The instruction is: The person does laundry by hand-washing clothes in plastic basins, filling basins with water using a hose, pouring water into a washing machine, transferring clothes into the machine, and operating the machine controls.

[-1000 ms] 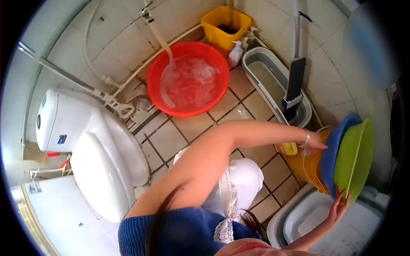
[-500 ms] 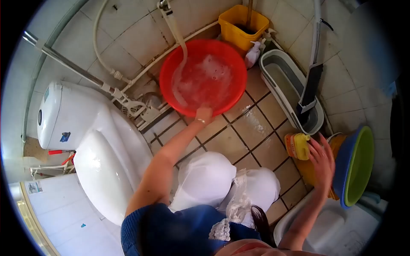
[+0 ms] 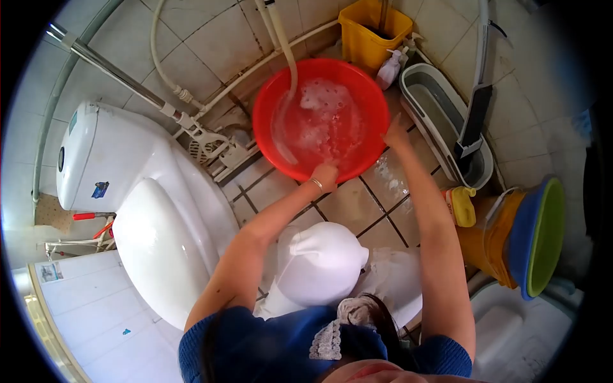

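A red basin (image 3: 263, 137) on the floor holds foamy water. At its near rim is my left hand (image 3: 325, 173), closed over the edge, with its fingertips hard to make out. My right hand (image 3: 397, 135) reaches the basin's right rim, with its fingers apart and holding nothing. A pale hose (image 3: 293, 76) hangs down into the water. The yellow bottle (image 3: 464, 205) with an orange label stands right of my right forearm, apart from the hand.
To the left is a white toilet (image 3: 163, 255). A yellow bucket (image 3: 357, 38) and a pump bottle (image 3: 388, 70) stand behind the basin. On the right are a long grey-white mop bucket (image 3: 415, 105) with a mop (image 3: 476, 121), and stacked basins (image 3: 543, 239).
My right hand has left the yellow bottle and moved left to the red basin's right rim. My left hand stays at the near rim. The view has shifted slightly.
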Available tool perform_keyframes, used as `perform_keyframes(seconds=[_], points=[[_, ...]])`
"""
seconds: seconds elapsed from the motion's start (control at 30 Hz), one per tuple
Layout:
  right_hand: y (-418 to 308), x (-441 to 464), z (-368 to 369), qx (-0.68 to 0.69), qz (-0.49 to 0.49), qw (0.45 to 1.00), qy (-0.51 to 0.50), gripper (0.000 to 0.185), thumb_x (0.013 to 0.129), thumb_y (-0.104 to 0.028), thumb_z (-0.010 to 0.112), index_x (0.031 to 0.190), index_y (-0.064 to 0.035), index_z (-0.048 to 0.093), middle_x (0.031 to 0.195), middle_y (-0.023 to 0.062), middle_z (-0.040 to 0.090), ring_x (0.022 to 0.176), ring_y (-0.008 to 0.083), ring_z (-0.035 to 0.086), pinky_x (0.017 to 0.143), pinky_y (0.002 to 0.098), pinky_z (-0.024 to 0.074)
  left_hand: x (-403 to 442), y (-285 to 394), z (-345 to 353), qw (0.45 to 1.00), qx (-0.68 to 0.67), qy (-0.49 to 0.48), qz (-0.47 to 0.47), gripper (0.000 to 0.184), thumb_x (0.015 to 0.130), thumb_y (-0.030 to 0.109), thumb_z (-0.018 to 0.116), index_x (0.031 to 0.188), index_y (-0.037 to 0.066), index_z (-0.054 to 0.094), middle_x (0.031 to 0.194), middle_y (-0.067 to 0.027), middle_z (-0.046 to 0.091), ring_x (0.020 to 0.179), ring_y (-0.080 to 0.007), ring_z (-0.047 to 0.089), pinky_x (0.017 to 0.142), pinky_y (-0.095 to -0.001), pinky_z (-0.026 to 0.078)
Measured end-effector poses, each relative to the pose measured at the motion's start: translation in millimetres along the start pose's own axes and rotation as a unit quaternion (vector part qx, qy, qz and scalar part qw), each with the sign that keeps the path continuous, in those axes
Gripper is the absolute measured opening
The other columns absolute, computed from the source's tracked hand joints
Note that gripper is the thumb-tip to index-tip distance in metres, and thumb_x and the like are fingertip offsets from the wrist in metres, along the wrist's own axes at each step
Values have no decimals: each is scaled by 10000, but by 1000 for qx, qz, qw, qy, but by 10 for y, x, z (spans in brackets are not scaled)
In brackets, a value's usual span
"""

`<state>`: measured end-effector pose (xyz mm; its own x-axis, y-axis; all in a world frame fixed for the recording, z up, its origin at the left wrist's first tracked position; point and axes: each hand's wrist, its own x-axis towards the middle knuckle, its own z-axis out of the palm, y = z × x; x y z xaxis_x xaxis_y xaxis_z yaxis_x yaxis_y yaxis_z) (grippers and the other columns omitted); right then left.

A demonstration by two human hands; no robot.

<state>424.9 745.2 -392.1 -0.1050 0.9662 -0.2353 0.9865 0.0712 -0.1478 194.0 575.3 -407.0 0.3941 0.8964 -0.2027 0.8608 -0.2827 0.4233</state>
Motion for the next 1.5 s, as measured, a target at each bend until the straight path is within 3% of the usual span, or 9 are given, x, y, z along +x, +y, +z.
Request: perform_keyframes(seconds=[0.33, 0.53, 0.73, 0.77, 0.97, 1.17, 1.27, 1.43, 1.5], points=[[-54, -309, -52, 141, 81, 986, -33, 932, 821, -153, 609, 1473, -78, -53, 1144, 286, 577, 979, 386, 608, 814, 448, 506, -488, 210, 150, 993, 51, -39, 102, 259, 614, 110, 679, 836, -21, 701, 1257, -160, 512, 1124, -310, 516, 879, -374, 490], [367, 15, 512, 44, 2, 998, -49, 474, 794, -99, 594, 1249, -30, 482, 1022, 246, 635, 882, 391, 637, 734, 427, 535, -554, 165, 41, 976, 62, -119, 170, 350, 700, 287, 713, 867, -22, 703, 1304, -166, 495, 1150, -331, 485, 870, -400, 485], [352, -233, -38, 367, 118, 899, -207, 381, 819, -230, 638, 1113, 7, 581, 980, 223, 648, 796, 361, 646, 690, 408, 533, -305, -330, 490, 968, -95, -120, -199, 535, 801, 563, 583, 911, 60, 728, 1130, -187, 609, 1030, -367, 565, 851, -417, 476], [292, -243, -11, 281, 108, 940, -160, 350, 846, -254, 609, 1075, 11, 602, 989, 223, 647, 822, 364, 642, 698, 420, 529, -250, -443, 644, 956, 20, -185, -225, 692, 780, 598, 593, 1249, 90, 579, 1342, -232, 453, 1205, -410, 451, 958, -462, 411], [243, -56, 463, 106, 89, 990, -13, 414, 921, -363, 533, 934, 33, 654, 894, 211, 663, 790, 360, 637, 663, 442, 514, -186, -356, 771, 930, 71, -220, -285, 1135, 709, 666, 617, 1498, 149, -15, 1541, -198, -35, 1397, -440, 55, 1114, -574, 81], [223, -124, 333, 180, 88, 980, -11, 402, 934, -339, 508, 922, 33, 661, 918, 228, 651, 857, 366, 630, 731, 456, 496, 125, -878, 685, 959, 205, -188, -54, 959, 770, 687, 502, 1498, 190, 124, 1523, -151, 207, 1385, -387, 205, 1110, -526, 168], [175, -137, 283, 182, 91, 979, 2, 399, 931, -336, 516, 932, 38, 656, 935, 236, 646, 872, 369, 627, 740, 454, 492, 375, -784, 305, 930, -105, -205, -287, 769, 813, 624, 502, 1434, 197, 347, 1470, -78, 348, 1374, -298, 273, 1115, -505, 181], [177, -163, 314, 176, 77, 980, 44, 410, 926, -346, 528, 936, 43, 657, 943, 240, 646, 877, 379, 625, 753, 450, 489, 385, -1170, 1068, 962, 139, 14, 233, 582, 809, 578, 556, 1252, 201, 566, 1363, -104, 480, 1262, -290, 440, 1025, -486, 355], [143, -158, 337, 190, 112, 974, 56, 417, 926, -351, 527, 939, 44, 657, 940, 241, 646, 878, 379, 625, 752, 451, 490, 592, -1181, 1057, 986, -10, -117, -122, 644, 828, 568, 533, 1344, 190, 461, 1401, -92, 438, 1334, -291, 337, 1091, -485, 248]])
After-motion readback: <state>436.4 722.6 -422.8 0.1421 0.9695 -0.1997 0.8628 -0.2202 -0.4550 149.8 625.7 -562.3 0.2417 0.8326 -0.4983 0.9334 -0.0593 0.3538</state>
